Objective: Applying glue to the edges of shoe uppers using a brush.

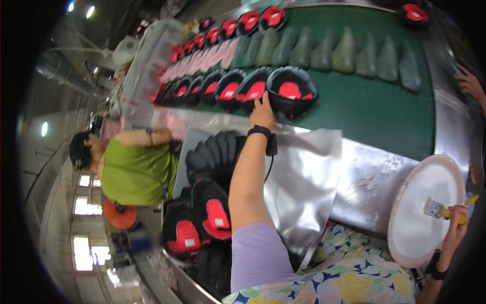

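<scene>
My left hand (262, 114) reaches over the green work surface with its fingers stretched out. Its fingertips touch the near edge of a black shoe upper (291, 104) with a red inside and a white label, the rightmost of its row. Beside it on the left stands another black-and-red shoe upper (253, 87). At the right, my right hand (457, 225) is closed round the yellow handle of a paintbrush (439, 209). Pale, wet-looking bristles lie over a round white tub (412, 223); whether they touch it I cannot tell.
Translucent green sole-shaped pieces (344, 53) and pink ones (202, 60) line the green belt (374, 114). More uppers (248, 23) stand behind. Black-and-red pieces (217, 218) are piled left of my arm. A person in green (136, 169) works at the left; another hand (470, 83) shows far right.
</scene>
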Available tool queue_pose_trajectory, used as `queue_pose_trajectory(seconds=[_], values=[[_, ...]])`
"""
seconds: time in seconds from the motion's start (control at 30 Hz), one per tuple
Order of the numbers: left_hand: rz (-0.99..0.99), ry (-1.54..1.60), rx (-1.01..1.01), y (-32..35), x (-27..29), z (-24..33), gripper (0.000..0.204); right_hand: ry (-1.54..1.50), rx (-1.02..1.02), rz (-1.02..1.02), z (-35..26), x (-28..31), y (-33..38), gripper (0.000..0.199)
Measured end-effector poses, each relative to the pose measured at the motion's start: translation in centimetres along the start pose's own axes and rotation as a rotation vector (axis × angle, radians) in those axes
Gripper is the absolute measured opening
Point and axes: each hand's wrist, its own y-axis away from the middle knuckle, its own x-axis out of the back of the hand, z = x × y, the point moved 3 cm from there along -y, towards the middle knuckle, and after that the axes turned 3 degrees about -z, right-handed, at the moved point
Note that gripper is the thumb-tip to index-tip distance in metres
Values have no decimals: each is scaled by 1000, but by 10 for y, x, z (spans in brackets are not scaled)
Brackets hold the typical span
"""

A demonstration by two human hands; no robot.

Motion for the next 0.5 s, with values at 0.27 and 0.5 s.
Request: queue_pose_trajectory(seconds=[0.27, 0.5], values=[[422, -88, 60, 203, 155, -190, 50, 3, 100, -18, 24, -8, -24, 14], [-98, -287, 235, 322, 117, -200, 49, -165, 113, -114, 19, -4, -5, 11]])
